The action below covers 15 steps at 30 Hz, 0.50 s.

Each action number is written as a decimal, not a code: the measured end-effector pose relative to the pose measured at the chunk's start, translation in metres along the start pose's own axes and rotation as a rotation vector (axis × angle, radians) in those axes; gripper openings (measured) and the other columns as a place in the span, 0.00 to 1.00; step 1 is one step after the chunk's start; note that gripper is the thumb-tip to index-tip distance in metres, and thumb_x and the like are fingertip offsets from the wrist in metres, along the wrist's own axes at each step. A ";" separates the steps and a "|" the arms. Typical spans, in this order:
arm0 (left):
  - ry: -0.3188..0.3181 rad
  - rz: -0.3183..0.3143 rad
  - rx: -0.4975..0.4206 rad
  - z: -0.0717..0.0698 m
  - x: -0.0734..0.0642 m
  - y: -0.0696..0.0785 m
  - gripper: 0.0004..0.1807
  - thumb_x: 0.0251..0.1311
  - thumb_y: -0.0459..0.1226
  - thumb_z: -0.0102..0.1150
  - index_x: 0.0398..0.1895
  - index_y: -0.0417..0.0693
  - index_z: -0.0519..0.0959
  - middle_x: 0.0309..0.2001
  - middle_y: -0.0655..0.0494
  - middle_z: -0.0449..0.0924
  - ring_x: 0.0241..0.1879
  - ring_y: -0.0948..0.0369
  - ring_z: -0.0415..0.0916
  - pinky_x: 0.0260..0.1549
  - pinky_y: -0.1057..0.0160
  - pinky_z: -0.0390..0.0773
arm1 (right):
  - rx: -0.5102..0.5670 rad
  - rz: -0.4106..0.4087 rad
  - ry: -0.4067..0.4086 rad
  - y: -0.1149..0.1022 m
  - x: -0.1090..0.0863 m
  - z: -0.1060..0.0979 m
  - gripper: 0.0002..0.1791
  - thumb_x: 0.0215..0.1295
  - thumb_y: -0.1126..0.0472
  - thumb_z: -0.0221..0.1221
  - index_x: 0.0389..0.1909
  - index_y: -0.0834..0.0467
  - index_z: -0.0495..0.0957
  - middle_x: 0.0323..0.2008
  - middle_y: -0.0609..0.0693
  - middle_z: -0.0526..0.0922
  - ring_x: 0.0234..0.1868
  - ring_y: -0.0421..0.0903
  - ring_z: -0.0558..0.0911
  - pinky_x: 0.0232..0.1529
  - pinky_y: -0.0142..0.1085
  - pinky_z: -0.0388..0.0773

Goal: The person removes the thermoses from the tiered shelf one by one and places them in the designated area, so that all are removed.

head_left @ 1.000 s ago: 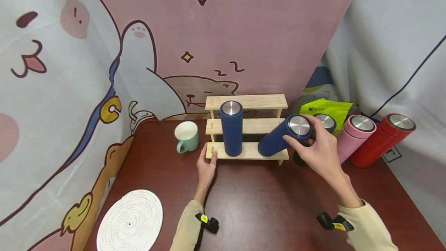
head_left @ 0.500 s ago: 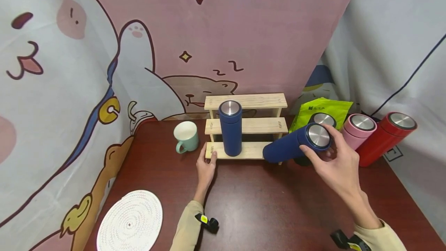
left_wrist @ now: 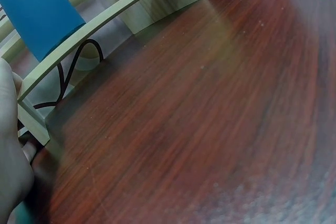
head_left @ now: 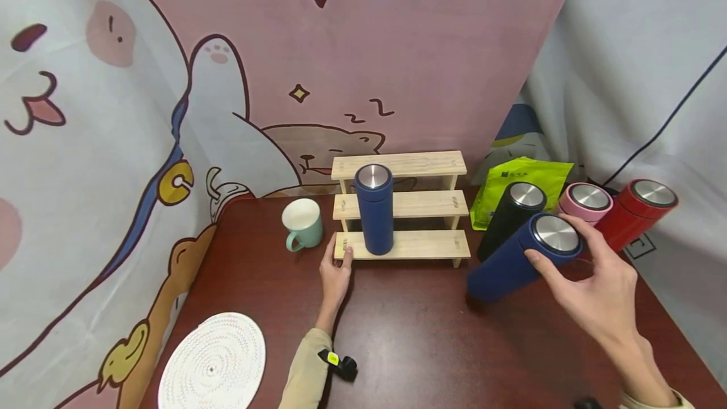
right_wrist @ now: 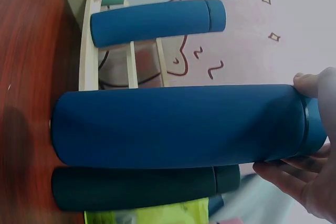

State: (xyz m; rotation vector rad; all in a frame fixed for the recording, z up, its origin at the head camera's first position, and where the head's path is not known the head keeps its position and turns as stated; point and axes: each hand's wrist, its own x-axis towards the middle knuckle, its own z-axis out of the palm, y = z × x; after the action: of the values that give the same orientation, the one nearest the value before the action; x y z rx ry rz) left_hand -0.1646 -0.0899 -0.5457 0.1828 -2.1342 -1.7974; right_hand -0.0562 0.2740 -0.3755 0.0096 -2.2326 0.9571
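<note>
My right hand (head_left: 608, 292) holds a dark blue thermos (head_left: 502, 267) round its silver-topped cap. The bottle hangs tilted over the table, right of a three-tier wooden rack (head_left: 420, 245), and overlaps a black thermos behind it. In the right wrist view, fingers and thumb wrap the cap end of this blue thermos (right_wrist: 184, 127). At the rack's left end my left hand (head_left: 334, 276) grips the lowest tier, thumb on top. A second blue thermos (head_left: 377, 223) stands upright on that tier's left half. In the left wrist view, the rack's front edge (left_wrist: 105, 22) shows beside the hand.
Behind the held bottle stand the black thermos (head_left: 508, 216), a pink thermos (head_left: 587, 202), a red thermos (head_left: 633, 213) and a lime green pouch (head_left: 494, 185). A mint mug (head_left: 303, 226) sits left of the rack; a round white woven mat (head_left: 212, 365) lies front left.
My right hand has carried the blue thermos off the lowest tier, rightward and toward me, uncovering the tier's right half and the black thermos. The left hand keeps its place on the rack.
</note>
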 end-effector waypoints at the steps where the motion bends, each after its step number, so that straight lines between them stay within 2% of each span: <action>1: 0.008 -0.002 -0.004 0.001 0.002 -0.007 0.30 0.67 0.31 0.62 0.72 0.39 0.70 0.63 0.40 0.78 0.53 0.51 0.78 0.45 0.67 0.76 | -0.015 0.002 0.009 0.003 -0.001 -0.002 0.45 0.40 0.68 0.79 0.66 0.54 0.76 0.48 0.12 0.73 0.40 0.15 0.72 0.42 0.11 0.64; 5: 0.024 -0.014 -0.005 0.006 0.008 -0.033 0.31 0.66 0.34 0.63 0.73 0.42 0.70 0.63 0.45 0.80 0.51 0.56 0.78 0.44 0.69 0.75 | -0.084 0.030 0.026 0.013 -0.002 -0.013 0.45 0.40 0.65 0.80 0.66 0.55 0.77 0.45 0.38 0.86 0.36 0.14 0.69 0.40 0.11 0.62; 8: 0.022 -0.014 -0.002 0.006 0.008 -0.033 0.31 0.67 0.34 0.63 0.73 0.42 0.69 0.63 0.45 0.79 0.52 0.56 0.78 0.46 0.68 0.76 | -0.141 0.068 0.028 0.020 -0.002 -0.022 0.44 0.41 0.63 0.80 0.65 0.57 0.76 0.40 0.62 0.85 0.31 0.12 0.66 0.36 0.10 0.62; 10: 0.015 -0.021 0.005 0.006 0.007 -0.033 0.31 0.67 0.35 0.62 0.73 0.42 0.69 0.65 0.46 0.78 0.55 0.56 0.77 0.48 0.66 0.77 | -0.169 0.094 0.029 0.025 -0.001 -0.028 0.44 0.42 0.62 0.80 0.65 0.58 0.76 0.39 0.64 0.85 0.28 0.10 0.65 0.35 0.08 0.61; 15: -0.004 -0.034 -0.005 0.007 0.005 -0.033 0.31 0.68 0.36 0.62 0.74 0.42 0.68 0.68 0.46 0.75 0.61 0.55 0.74 0.55 0.58 0.76 | -0.236 0.157 0.018 0.041 0.000 -0.044 0.44 0.47 0.59 0.79 0.66 0.62 0.72 0.46 0.74 0.83 0.31 0.04 0.59 0.34 0.05 0.56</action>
State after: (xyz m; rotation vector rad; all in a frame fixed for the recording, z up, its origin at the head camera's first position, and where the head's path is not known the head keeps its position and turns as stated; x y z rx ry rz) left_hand -0.1754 -0.0911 -0.5777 0.2160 -2.1415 -1.8231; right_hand -0.0408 0.3319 -0.3800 -0.2839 -2.3427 0.7649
